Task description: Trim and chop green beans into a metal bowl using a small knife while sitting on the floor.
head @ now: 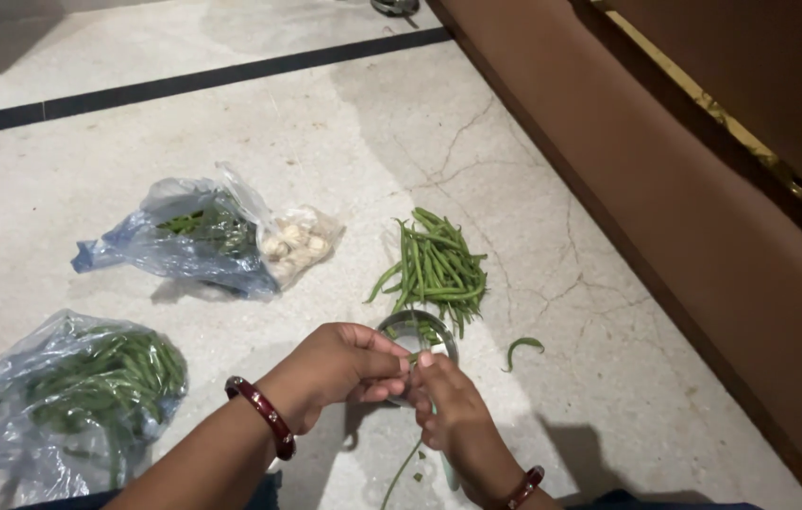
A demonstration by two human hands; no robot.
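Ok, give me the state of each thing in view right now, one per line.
left hand: fingers pinched on a green bean over the bowl
right hand: pinching the same green bean
steel bowl: upright on the floor, partly hidden by the hands
loose green beans: piled on the floor beyond the bowl
single bean: curled, lying apart
near plastic bag: holds green beans
far plastic bag: open, crumpled
bag of pale pieces: lying beside the far plastic bag

Head camera looks steeply down, close over the floor (533,217)
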